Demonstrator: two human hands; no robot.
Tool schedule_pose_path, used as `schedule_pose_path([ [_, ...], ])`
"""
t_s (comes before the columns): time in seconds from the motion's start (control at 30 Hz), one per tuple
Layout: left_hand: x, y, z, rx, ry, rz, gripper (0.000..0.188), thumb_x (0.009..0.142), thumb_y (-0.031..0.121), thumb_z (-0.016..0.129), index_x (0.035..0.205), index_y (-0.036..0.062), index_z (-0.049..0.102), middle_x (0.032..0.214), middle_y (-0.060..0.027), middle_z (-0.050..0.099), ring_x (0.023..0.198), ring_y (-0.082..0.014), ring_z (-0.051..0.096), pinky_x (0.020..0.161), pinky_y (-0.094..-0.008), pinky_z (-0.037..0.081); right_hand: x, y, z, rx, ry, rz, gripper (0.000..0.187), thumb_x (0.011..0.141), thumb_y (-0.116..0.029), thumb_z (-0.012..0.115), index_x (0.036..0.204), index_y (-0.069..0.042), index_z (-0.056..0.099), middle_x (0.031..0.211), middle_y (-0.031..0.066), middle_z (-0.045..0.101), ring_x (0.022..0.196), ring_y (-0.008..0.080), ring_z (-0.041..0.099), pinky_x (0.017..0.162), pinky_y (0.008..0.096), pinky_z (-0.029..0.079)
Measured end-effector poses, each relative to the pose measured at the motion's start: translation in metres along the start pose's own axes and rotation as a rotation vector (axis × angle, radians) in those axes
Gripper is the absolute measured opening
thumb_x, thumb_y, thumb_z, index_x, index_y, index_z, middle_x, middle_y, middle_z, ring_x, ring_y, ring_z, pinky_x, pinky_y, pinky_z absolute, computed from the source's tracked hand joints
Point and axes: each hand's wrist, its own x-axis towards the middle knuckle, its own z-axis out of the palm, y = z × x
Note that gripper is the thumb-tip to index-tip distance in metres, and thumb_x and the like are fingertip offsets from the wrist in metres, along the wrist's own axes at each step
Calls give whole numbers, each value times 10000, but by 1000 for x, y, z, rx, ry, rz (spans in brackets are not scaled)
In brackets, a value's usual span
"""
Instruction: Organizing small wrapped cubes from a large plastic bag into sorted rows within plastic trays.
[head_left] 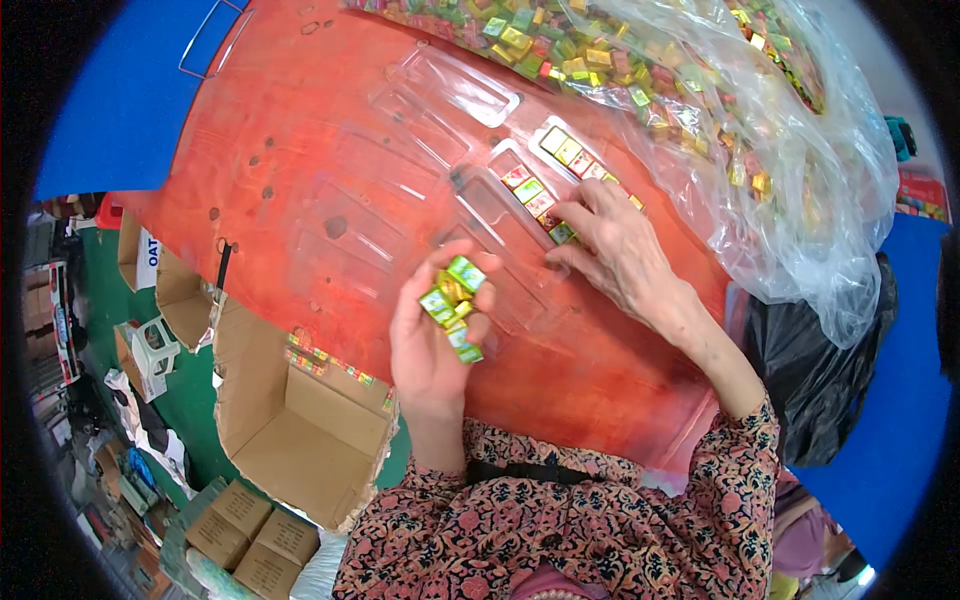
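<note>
My left hand [432, 345] is cupped, palm up, around several small green and yellow foil-wrapped candy cubes [457, 290]. To its right, my right hand [625, 245] bends over a narrow clear plastic tray [508, 158] on the red table. Its thumb and forefinger close about a small green wrapped candy [562, 233] at the tray's near end. Red, white and green candies lie in a row farther up that tray. A second clear tray [548, 128] beside it also carries a row of candies, partly hidden under my right hand.
Empty clear trays [470, 90] lie on the red table [290, 130]. A big clear bag [680, 150] of wrapped candies covers the far right. An open cardboard box [300, 430] stands at the left edge, above brown cartons [250, 530]. A black plastic bag [820, 370] hangs at right.
</note>
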Motion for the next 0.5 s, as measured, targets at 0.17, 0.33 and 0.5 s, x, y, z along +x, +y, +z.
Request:
schedule_pose_path([
  [0.17,-7,7,-7,-49,5,60,365,952,236,363,1164,-28,499,1055,-218,567,749,-205,537,482,-227,449,-9,0,4,-61,-2,-33,361,696,-91,702,1017,-16,555,968,142,511,917,317,512,781,403,431],
  [0.33,-25,-4,-6,-21,2,23,357,942,232,381,1160,-22,505,1049,-210,575,750,-205,542,498,-235,454,-14,2,4,-94,54,-27,333,711,-50,676,1021,-20,559,977,148,509,930,321,507,792,403,431],
  [0.5,-39,-19,-6,-20,-16,-45,353,937,234,389,1150,-17,518,1035,-195,588,754,-204,552,508,-234,458,-20,9,7,-142,90,-40,322,723,-42,665,1027,-25,562,1006,156,507,951,325,503,814,413,429],
])
